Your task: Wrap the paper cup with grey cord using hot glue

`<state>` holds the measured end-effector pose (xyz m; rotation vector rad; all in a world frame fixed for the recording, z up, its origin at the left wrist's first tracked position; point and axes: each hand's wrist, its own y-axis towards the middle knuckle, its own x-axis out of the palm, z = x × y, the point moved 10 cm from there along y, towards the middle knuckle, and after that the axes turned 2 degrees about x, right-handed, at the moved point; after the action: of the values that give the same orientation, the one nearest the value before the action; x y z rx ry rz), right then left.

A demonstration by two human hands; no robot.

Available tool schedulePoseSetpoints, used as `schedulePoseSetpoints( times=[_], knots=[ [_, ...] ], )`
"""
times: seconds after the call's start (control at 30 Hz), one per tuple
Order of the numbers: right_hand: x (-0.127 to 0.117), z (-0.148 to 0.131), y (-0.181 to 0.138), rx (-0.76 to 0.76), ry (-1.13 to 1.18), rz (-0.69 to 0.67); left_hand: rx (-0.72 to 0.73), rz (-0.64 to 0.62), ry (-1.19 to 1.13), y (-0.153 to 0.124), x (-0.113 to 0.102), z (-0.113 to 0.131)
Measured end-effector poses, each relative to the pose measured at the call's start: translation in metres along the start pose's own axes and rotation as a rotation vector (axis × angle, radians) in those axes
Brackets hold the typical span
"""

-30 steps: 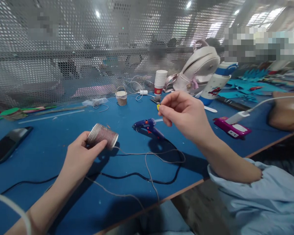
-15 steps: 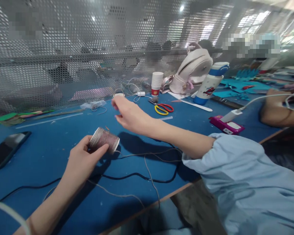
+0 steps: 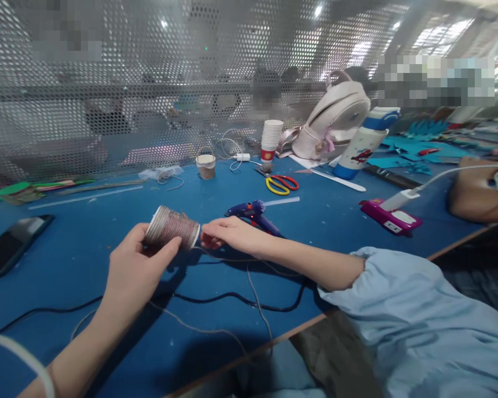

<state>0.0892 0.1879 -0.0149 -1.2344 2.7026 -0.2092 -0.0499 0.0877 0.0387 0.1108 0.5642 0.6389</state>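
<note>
My left hand (image 3: 135, 260) grips a paper cup (image 3: 172, 228) wound with brownish cord, tilted on its side with its white end to the right. At that end my right hand (image 3: 228, 235) is closed, its fingers curled close to the cup; what they hold, if anything, is hidden. A thin grey cord (image 3: 228, 258) runs from the cup to the right, below the right hand. Just behind the right hand lies a blue glue gun (image 3: 247, 209), partly covered by the forearm, with a clear glue stick (image 3: 284, 201) by its rear end.
Behind stand a small cord-wrapped bucket (image 3: 206, 167), stacked paper cups (image 3: 271, 138), scissors (image 3: 283, 183), a backpack (image 3: 334, 119) and a bottle (image 3: 363, 145). A phone (image 3: 12, 246) lies left, a purple power strip (image 3: 392, 216) right. Black cable (image 3: 232, 296) crosses the front. Another person's arm (image 3: 475, 190) rests far right.
My right hand has come down and toward me, to the cup's right end, uncovering the small bucket and the glue gun. The left hand still holds the cup, nearly level with before.
</note>
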Motion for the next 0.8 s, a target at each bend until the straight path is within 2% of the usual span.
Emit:
schedulePoseSetpoints(
  times=[0.13,0.23,0.3,0.47,0.63,0.8],
  knots=[
    [0.020,0.013,-0.007,0.166,0.272,-0.114,-0.005,0.014,0.007,0.001,-0.002,-0.002],
    [0.030,0.013,-0.016,0.185,0.334,-0.176,0.004,0.016,0.017,0.003,-0.002,-0.003],
    [0.031,0.009,-0.019,0.152,0.284,-0.177,0.009,0.019,0.031,0.004,-0.002,-0.003],
    [0.017,-0.005,-0.019,-0.017,0.006,-0.038,0.000,0.021,0.063,0.003,-0.002,-0.004],
    [0.005,-0.016,-0.019,-0.135,0.003,0.029,-0.010,0.007,0.090,0.006,0.000,-0.005],
    [-0.026,-0.028,-0.025,-0.283,-0.025,0.261,-0.018,0.005,0.113,0.006,0.001,-0.002]
  ],
)
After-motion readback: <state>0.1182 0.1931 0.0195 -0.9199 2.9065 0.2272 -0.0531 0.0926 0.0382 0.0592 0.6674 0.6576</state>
